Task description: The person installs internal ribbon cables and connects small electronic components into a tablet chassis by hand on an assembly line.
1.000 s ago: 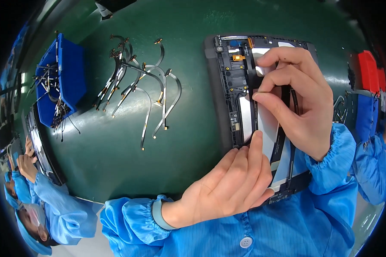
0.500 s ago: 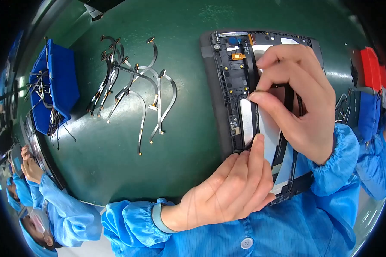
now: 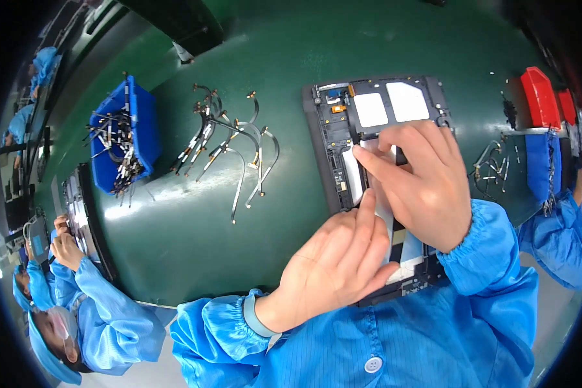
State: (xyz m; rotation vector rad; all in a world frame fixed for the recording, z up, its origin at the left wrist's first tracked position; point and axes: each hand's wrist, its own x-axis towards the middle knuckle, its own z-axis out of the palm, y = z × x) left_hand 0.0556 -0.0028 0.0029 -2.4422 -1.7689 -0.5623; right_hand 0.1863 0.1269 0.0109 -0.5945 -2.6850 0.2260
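An opened black tablet-like device (image 3: 321,152), with small circuit parts along its left side and silvery panels, lies on the green table under both hands. My left hand (image 3: 335,260) is open, its fingers stretched out, one fingertip pressing beside a narrow silvery strip (image 3: 354,176). Higher up, my right hand (image 3: 427,184) is open too. One digit reaches out to touch the strip's upper end, apart from the other bent fingers. I see nothing held in either hand. The right palm and the device's middle are hidden.
Several loose flat cables (image 3: 229,145) lie left of the device, beside a blue bin (image 3: 145,126) full of cables. On the right are a red bin (image 3: 540,97), another blue bin (image 3: 542,165) and more cables (image 3: 491,169). A co-worker (image 3: 110,317) sits at left.
The view has shifted, showing more of the table. My right hand has gone from a pinch to pressing with one digit spread. The left fingertip stays by the strip.
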